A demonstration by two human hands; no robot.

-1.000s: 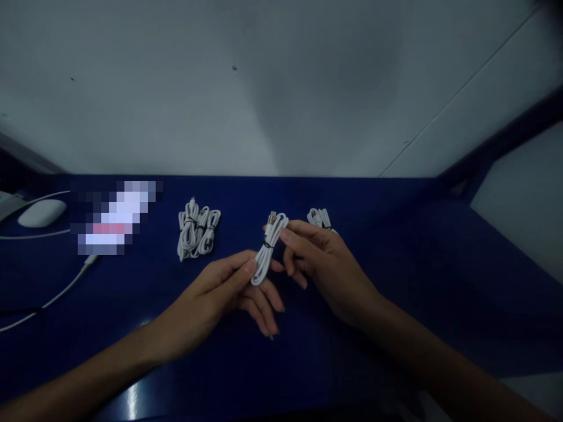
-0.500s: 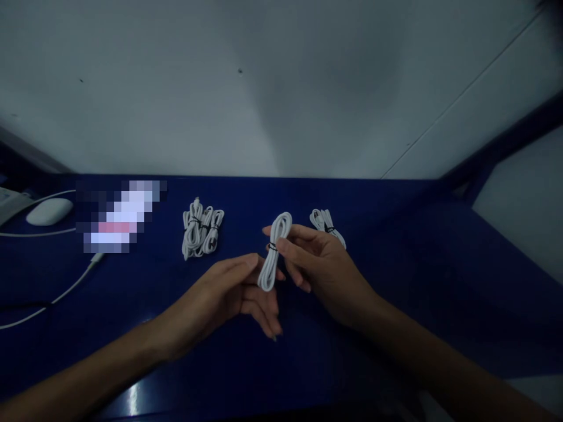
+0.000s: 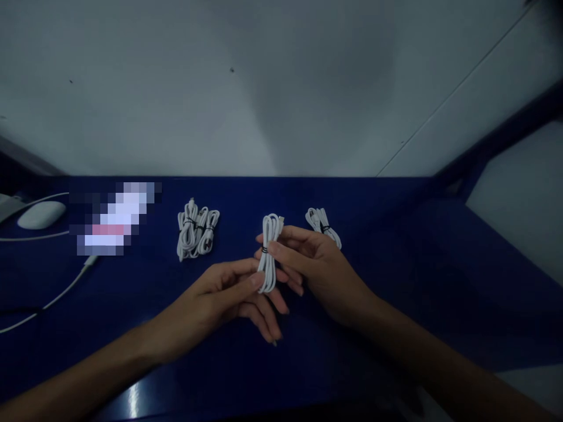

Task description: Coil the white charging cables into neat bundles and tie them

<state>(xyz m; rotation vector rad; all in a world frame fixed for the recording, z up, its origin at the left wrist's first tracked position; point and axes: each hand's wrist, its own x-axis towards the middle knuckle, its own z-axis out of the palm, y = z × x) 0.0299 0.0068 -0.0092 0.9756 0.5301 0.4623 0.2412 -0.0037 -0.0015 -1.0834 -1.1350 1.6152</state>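
A white coiled cable (image 3: 270, 234), bound at its middle with a black tie, is held upright between both hands above the blue table. My right hand (image 3: 314, 261) pinches it near the tie, thumb in front and fingers behind. Lower down, my left hand (image 3: 233, 296) has its thumb on the bottom end of the coil, with the index finger behind and the other fingers loosely spread. A metal plug end shows at the coil's upper right. Behind my right hand lies another tied white cable (image 3: 324, 225), partly hidden.
Several tied white cables (image 3: 196, 231) lie bunched on the blue table (image 3: 246, 196) left of centre. Farther left are a blurred-out lit device (image 3: 118, 217) with a white cord (image 3: 61, 298) and a white rounded case (image 3: 41, 215). A pale wall (image 3: 176, 105) rises behind the table.
My left thumb has closed onto the lower end of the coiled cable, where that hand was beside it before. The coil has turned more upright, and its plug end now shows.
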